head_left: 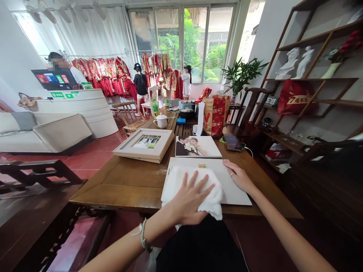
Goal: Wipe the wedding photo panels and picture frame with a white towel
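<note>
A white panel (236, 190) lies flat at the near edge of the wooden table, with a small gold hanger piece (202, 166) near its far edge. My left hand (194, 196), fingers spread, presses on a crumpled white cloth (212, 177) that covers the panel's left and middle part. My right hand (239, 176) rests on the panel's right side, its fingers stretched out and nothing held in them. Just beyond the panel is a wedding photo print (198, 146). A thick white picture frame (136, 152) lies to the left.
On the table (113, 185) stand a white lidded cup (161, 121), a blue box (181, 121), a red and tan paper bag (217, 115) and a phone (234, 143) with a cable. Several people and clothes racks are farther back.
</note>
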The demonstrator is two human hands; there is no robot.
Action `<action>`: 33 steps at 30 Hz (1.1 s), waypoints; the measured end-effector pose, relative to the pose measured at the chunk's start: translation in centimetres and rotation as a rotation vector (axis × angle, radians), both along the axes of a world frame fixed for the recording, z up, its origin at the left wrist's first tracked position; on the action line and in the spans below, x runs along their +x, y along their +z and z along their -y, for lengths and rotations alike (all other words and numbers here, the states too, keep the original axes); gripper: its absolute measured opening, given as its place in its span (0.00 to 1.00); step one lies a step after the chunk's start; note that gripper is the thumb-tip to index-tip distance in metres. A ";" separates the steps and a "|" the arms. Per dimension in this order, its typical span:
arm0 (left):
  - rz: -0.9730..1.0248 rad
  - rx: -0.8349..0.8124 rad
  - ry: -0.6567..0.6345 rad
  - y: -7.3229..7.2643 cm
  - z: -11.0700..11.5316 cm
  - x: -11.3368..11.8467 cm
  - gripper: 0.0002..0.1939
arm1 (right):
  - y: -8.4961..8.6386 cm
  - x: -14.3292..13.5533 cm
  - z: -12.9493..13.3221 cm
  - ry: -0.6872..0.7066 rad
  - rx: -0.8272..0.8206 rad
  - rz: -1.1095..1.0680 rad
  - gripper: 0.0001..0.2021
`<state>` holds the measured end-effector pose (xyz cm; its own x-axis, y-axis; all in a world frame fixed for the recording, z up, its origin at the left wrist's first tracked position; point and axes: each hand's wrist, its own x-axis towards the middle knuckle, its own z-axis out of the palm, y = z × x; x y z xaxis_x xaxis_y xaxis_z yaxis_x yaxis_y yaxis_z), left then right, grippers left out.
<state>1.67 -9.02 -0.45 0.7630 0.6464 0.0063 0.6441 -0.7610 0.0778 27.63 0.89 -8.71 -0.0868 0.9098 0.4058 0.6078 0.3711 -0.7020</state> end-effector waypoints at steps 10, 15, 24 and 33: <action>0.039 0.091 0.114 -0.8 -6.8 -2.0 0.31 | 0.1 0.2 0.1 0.014 -0.021 0.012 0.19; 0.040 0.066 0.164 -0.7 -5.8 -4.6 0.25 | 0.2 0.1 0.2 0.005 -0.016 0.024 0.19; 0.172 -0.049 0.304 2.2 2.6 -12.9 0.26 | 1.5 -0.4 1.1 -0.009 0.062 0.053 0.18; 0.365 0.053 0.481 0.7 4.9 -15.9 0.37 | 2.8 -1.6 6.4 0.033 0.097 0.300 0.19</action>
